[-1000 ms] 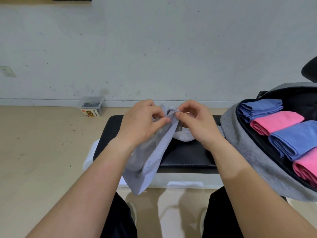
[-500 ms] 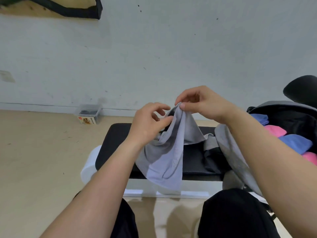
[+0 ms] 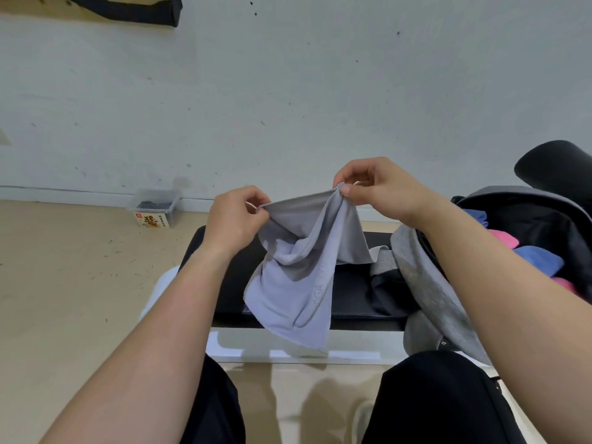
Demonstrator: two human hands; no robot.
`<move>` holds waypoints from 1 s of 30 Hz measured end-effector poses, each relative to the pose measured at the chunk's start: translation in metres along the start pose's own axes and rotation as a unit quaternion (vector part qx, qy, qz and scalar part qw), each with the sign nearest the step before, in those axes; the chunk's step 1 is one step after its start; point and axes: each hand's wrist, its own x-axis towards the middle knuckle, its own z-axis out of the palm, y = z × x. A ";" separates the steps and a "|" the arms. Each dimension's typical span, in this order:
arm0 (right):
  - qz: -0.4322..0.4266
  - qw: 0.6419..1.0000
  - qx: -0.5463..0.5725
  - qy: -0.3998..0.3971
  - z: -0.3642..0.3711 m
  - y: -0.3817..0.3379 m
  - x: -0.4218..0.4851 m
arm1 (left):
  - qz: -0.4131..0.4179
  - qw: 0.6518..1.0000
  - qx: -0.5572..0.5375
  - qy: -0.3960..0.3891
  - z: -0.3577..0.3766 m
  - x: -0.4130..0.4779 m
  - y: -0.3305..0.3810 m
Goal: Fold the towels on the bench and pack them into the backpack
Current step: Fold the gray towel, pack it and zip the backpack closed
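A grey towel (image 3: 298, 283) hangs crumpled above the black bench (image 3: 349, 296). My left hand (image 3: 235, 221) pinches its top edge at the left, and my right hand (image 3: 374, 190) pinches the same edge further right and higher, so the edge stretches between them. The lower part of the towel droops past the bench's front edge. The open grey backpack (image 3: 426, 283) lies at the right end of the bench, with folded blue towels (image 3: 541, 257) and pink towels (image 3: 503, 240) inside, partly hidden by my right forearm.
A small clear plastic box (image 3: 155, 208) sits on the floor by the white wall. A black rounded object (image 3: 557, 166) stands behind the backpack. My black-trousered knees (image 3: 439, 395) are just in front of the bench's white frame (image 3: 288, 344).
My hands have lifted and drawn apart, spreading the towel's top edge between them. The camera has tilted up, so less of the backpack's inside shows.
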 end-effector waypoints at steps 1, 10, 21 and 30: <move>0.002 1.000 0.002 0.011 0.000 0.002 0.001 | -0.006 1.000 0.007 0.003 -0.003 0.001 -0.003; 0.041 0.983 0.034 0.177 0.000 0.027 0.013 | -0.051 0.998 0.042 0.005 -0.023 0.005 -0.043; 0.122 0.952 -0.032 0.280 0.009 0.055 0.024 | -0.203 0.956 -0.208 -0.030 -0.048 -0.007 -0.053; 0.156 0.941 -0.017 0.300 0.003 0.054 0.027 | -0.108 0.991 -0.045 -0.060 -0.042 -0.016 -0.045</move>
